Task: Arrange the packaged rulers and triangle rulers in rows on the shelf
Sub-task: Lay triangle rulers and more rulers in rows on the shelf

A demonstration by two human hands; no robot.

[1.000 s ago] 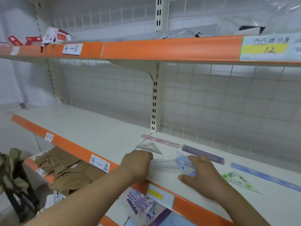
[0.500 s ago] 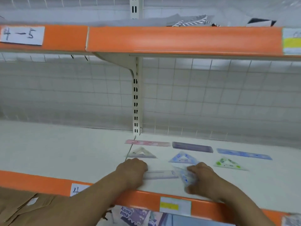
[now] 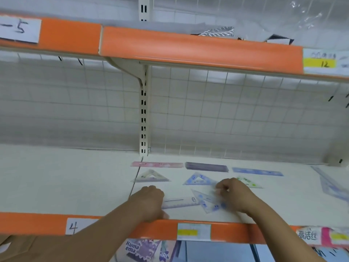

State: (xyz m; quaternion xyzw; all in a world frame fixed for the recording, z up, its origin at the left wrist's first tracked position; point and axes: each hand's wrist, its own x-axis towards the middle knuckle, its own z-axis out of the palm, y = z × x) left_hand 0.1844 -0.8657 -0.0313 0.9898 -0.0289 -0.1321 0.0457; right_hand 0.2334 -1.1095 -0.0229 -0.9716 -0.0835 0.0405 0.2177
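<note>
At the shelf's [image 3: 56,186] front edge the left hand [image 3: 151,202], curled, presses the clear ruler's [image 3: 180,202] left end, the right hand [image 3: 235,195] pinches the clear triangle ruler [image 3: 207,202] beside it, behind them triangles and rulers lie in rows.

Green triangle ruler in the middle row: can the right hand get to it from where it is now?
Probably yes. The right hand sits just in front of the green triangle ruler, partly covering its near corner, with nothing between them. Its fingers are busy pinching the clear blue triangle ruler, so it would need to let go first.
</note>
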